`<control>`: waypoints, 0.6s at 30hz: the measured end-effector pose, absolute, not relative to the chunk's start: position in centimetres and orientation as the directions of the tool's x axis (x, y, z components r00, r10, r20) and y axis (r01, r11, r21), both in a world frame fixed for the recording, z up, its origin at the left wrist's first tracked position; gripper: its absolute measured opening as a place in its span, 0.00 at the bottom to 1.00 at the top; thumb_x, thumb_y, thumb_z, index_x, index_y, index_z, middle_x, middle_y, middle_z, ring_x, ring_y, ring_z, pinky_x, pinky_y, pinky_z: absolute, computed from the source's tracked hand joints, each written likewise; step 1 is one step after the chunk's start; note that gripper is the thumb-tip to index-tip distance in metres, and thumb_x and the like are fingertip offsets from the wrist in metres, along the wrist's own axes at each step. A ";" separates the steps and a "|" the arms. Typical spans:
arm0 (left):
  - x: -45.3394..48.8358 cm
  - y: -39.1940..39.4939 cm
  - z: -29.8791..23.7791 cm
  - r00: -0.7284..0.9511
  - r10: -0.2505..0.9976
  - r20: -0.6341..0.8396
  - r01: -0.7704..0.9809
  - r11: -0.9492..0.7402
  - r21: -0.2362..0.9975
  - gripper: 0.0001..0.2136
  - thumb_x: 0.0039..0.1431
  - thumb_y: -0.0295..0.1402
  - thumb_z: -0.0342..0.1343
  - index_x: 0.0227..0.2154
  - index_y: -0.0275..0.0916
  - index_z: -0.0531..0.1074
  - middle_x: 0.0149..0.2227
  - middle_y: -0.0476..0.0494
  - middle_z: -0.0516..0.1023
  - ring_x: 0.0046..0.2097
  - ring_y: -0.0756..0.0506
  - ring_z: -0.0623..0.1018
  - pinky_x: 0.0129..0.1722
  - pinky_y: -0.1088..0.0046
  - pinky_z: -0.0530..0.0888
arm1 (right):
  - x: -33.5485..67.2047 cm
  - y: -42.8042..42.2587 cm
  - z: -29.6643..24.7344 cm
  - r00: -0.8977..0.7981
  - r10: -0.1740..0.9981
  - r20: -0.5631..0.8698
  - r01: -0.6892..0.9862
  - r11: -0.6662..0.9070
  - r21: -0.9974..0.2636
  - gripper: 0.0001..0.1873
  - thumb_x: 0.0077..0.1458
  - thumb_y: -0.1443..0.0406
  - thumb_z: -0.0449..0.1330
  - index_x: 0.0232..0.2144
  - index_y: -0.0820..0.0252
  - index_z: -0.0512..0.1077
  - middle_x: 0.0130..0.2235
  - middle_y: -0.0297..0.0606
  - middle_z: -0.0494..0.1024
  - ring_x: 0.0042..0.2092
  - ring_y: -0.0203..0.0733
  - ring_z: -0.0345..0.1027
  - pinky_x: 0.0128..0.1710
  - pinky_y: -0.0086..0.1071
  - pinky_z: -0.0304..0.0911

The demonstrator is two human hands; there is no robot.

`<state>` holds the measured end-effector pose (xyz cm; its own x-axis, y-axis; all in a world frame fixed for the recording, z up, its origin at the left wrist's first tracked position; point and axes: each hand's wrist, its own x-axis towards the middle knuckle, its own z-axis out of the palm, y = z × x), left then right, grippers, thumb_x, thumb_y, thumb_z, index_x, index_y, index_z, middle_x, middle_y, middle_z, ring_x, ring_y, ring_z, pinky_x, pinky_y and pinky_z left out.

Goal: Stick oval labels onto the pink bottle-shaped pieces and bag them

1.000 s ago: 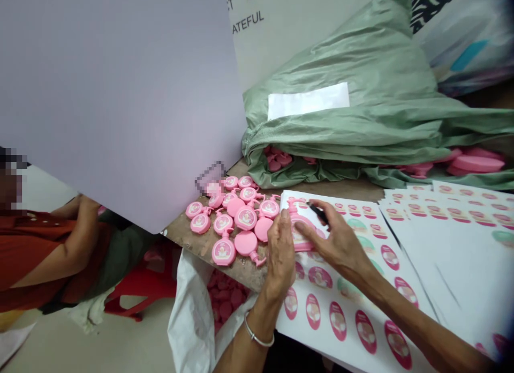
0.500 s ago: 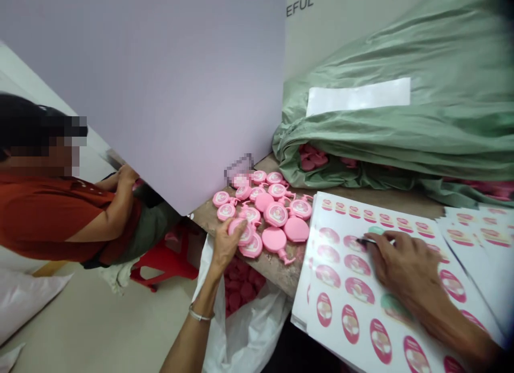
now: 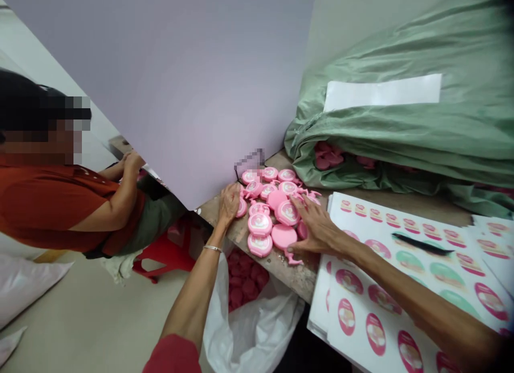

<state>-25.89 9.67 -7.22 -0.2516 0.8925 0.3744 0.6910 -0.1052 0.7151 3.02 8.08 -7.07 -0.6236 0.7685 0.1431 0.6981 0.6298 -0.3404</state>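
A heap of pink round bottle-shaped pieces (image 3: 277, 207), several with stickers on them, lies at the corner of a wooden table (image 3: 293, 274). My left hand (image 3: 229, 201) cups the left side of the heap, fingers curled against the pieces. My right hand (image 3: 317, 227) lies spread and flat on the heap's right side, thumb by a plain pink piece (image 3: 283, 236). A black tool (image 3: 421, 244) rests on the sticker sheet (image 3: 385, 287), away from both hands.
A white bag (image 3: 249, 325) holding pink pieces hangs open below the table corner. A green sack (image 3: 401, 121) with more pink pieces lies behind. A lilac board (image 3: 168, 83) stands at left. A person in red (image 3: 60, 207) sits on a red stool.
My right hand let go of the black tool, left it on the sheet, and moved left onto the heap. My left hand shifted up along the heap's left edge.
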 end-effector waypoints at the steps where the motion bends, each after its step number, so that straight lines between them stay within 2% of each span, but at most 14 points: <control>1: -25.6 9.7 -7.3 -0.239 0.903 0.357 0.670 -0.112 0.734 0.22 0.66 0.43 0.38 0.38 0.35 0.75 0.45 0.35 0.77 0.50 0.41 0.74 0.56 0.62 0.63 | 2.1 7.9 -7.4 -0.635 0.756 0.160 0.687 0.647 -0.330 0.68 0.33 0.39 0.66 0.68 0.63 0.43 0.66 0.66 0.44 0.65 0.75 0.41 0.57 0.65 0.47; 3: -25.0 8.7 -7.5 -0.232 0.919 0.319 0.616 -0.115 0.779 0.24 0.67 0.44 0.36 0.38 0.36 0.76 0.45 0.37 0.78 0.49 0.43 0.75 0.55 0.64 0.65 | 0.4 6.8 -7.9 -0.658 0.721 0.219 0.652 0.690 -0.314 0.64 0.32 0.39 0.66 0.66 0.60 0.51 0.66 0.64 0.46 0.64 0.75 0.43 0.57 0.64 0.46; 6: -24.3 5.2 -7.7 -0.257 0.931 0.258 0.525 -0.090 0.846 0.26 0.67 0.45 0.34 0.39 0.36 0.77 0.43 0.39 0.80 0.47 0.43 0.77 0.51 0.66 0.69 | -1.7 3.9 -8.0 -0.689 0.663 0.291 0.578 0.746 -0.332 0.58 0.33 0.41 0.68 0.64 0.56 0.58 0.67 0.59 0.48 0.63 0.71 0.45 0.57 0.61 0.49; 9: -24.7 0.5 -7.8 -0.330 0.911 0.247 0.445 -0.080 0.892 0.25 0.67 0.45 0.36 0.39 0.37 0.77 0.43 0.40 0.80 0.46 0.43 0.77 0.50 0.66 0.70 | -3.4 1.1 -7.4 -0.737 0.598 0.314 0.495 0.795 -0.351 0.50 0.38 0.42 0.66 0.61 0.54 0.62 0.66 0.56 0.52 0.63 0.68 0.48 0.56 0.61 0.52; 13: -25.7 -5.0 -8.8 -0.493 0.828 0.267 0.364 -0.083 0.928 0.23 0.66 0.44 0.39 0.38 0.36 0.77 0.44 0.40 0.80 0.48 0.43 0.77 0.52 0.66 0.69 | -5.0 -2.0 -7.1 -0.823 0.490 0.287 0.403 0.860 -0.313 0.46 0.41 0.44 0.63 0.61 0.50 0.61 0.64 0.50 0.58 0.63 0.65 0.50 0.59 0.62 0.49; 15: -25.7 -6.7 -10.0 -0.573 0.777 0.259 0.332 -0.069 0.941 0.24 0.66 0.44 0.38 0.37 0.35 0.77 0.44 0.39 0.80 0.47 0.43 0.77 0.51 0.65 0.70 | -5.6 -3.4 -7.1 -0.867 0.416 0.276 0.347 0.899 -0.266 0.40 0.46 0.52 0.62 0.61 0.50 0.61 0.64 0.46 0.61 0.63 0.61 0.52 0.61 0.60 0.48; 18: -24.9 -8.2 -12.4 -0.661 0.714 0.230 0.306 -0.023 0.952 0.25 0.66 0.45 0.38 0.31 0.36 0.77 0.39 0.38 0.81 0.44 0.42 0.79 0.48 0.64 0.72 | -6.2 -5.3 -7.0 -0.913 0.300 0.276 0.248 0.946 -0.209 0.32 0.50 0.66 0.57 0.59 0.49 0.65 0.62 0.37 0.65 0.64 0.51 0.55 0.64 0.51 0.50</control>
